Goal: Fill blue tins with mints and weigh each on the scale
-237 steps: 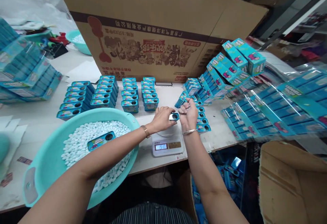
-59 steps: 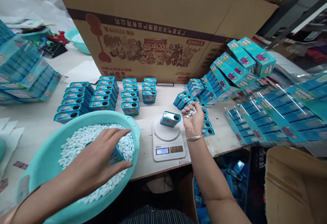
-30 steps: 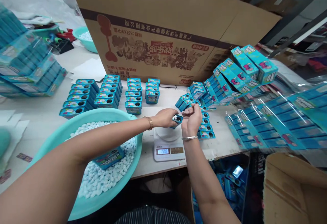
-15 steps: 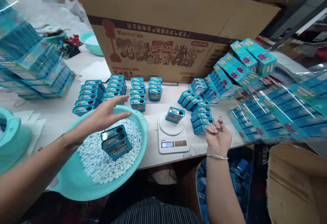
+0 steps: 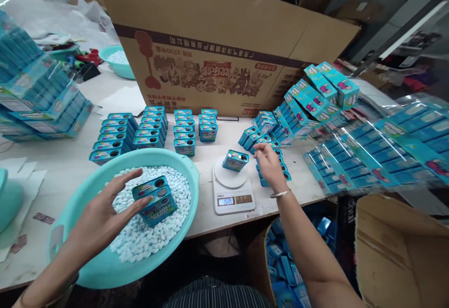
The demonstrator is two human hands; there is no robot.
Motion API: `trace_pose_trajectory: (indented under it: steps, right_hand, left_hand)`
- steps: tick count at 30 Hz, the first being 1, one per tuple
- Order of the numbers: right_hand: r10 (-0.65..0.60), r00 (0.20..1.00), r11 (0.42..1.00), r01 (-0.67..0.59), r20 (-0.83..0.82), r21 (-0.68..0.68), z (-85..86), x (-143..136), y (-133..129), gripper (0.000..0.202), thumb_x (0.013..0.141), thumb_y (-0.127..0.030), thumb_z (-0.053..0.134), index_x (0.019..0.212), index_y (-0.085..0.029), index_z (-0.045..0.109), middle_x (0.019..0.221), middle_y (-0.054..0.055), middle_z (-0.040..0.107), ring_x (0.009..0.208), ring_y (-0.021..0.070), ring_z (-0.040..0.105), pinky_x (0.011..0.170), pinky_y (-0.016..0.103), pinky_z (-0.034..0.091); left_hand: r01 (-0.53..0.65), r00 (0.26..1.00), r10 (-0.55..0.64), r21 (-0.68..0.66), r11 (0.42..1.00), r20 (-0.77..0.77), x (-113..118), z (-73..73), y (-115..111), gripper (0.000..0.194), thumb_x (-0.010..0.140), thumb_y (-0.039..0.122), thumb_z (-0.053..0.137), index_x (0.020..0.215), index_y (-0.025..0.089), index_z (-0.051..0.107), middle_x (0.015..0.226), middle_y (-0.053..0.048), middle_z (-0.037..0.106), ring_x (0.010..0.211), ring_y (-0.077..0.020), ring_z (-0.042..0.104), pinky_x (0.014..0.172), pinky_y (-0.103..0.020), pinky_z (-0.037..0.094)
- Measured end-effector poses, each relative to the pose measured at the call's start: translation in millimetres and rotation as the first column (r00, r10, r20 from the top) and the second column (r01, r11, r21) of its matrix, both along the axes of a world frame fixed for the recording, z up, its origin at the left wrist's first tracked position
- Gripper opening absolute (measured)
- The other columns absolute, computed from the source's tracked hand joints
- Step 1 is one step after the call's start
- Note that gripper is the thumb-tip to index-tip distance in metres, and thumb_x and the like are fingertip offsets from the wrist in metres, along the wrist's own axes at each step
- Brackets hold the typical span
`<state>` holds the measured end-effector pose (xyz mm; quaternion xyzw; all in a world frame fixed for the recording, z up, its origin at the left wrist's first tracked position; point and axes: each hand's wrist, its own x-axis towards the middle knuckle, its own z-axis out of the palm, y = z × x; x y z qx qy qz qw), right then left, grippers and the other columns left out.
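Observation:
My left hand (image 5: 117, 200) is open over the teal basin (image 5: 87, 270), its thumb close to two blue tins (image 5: 159, 212) that stand on the white mints (image 5: 135, 242). From this view I cannot tell whether the thumb touches them. My right hand (image 5: 269, 164) has its fingers curled in, just right of a single blue tin (image 5: 235, 160) on the white kitchen scale (image 5: 229, 188). Whatever those fingers hold, if anything, is hidden. The scale's display is lit. Behind and below the right hand, more blue tins (image 5: 259, 135) stand grouped.
Rows of blue tins (image 5: 150, 130) stand behind the basin. A large cardboard sheet (image 5: 210, 27) leans at the back. Packed tin trays (image 5: 379, 153) lie right, and wrapped stacks (image 5: 38, 97) rise left. Below the table edge, an open box holds many blue packs (image 5: 286, 270).
My right hand has moved left, from beside the tin group toward the tin on the scale. My left hand has drawn back and down toward the tins in the basin. The view has shifted slightly.

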<state>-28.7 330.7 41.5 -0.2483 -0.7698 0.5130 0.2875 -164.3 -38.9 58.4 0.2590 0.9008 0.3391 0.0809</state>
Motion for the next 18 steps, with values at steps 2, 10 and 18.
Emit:
trace_pose_trajectory:
  steps: [2,10,18]
  right_hand:
    - [0.066,0.95,0.888,-0.196,0.306,0.415,7.7,-7.7,-4.4,0.025,0.089,-0.018,0.04,0.105,-0.021,0.059,0.095,0.007,0.061,0.078,0.0187,0.058,0.066,0.03,0.045]
    - [-0.025,0.648,0.267,-0.73,0.761,0.63,7.8,-27.0,-11.0,0.05,0.089,-0.006,0.034,0.133,-0.026,0.048,0.119,0.012,0.055,0.079,0.0196,0.059,0.056,0.028,0.039]
    - [-0.035,0.761,0.302,-0.61,0.647,0.733,-13.1,-2.4,11.4,0.051,0.087,-0.004,0.032,0.13,-0.021,0.054,0.119,0.013,0.058,0.089,0.0201,0.06,0.064,0.027,0.045]
  left_hand:
    - [-0.003,1.0,0.003,0.02,1.0,0.005,3.4,-3.6,0.0,0.063,0.077,0.065,0.053,0.131,0.034,0.048,0.138,-0.002,0.056,0.125,-0.0301,0.053,0.107,-0.047,0.041]
    - [-0.072,0.996,0.07,0.051,0.996,0.046,4.2,-16.2,0.4,0.058,0.077,0.062,0.053,0.128,0.035,0.049,0.136,0.0,0.056,0.124,-0.0285,0.054,0.107,-0.043,0.041]
    - [-0.192,0.974,0.195,-0.037,0.981,0.113,6.6,-18.7,-9.3,0.064,0.073,0.065,0.054,0.13,0.035,0.05,0.135,0.0,0.058,0.117,-0.0316,0.06,0.095,-0.044,0.05]
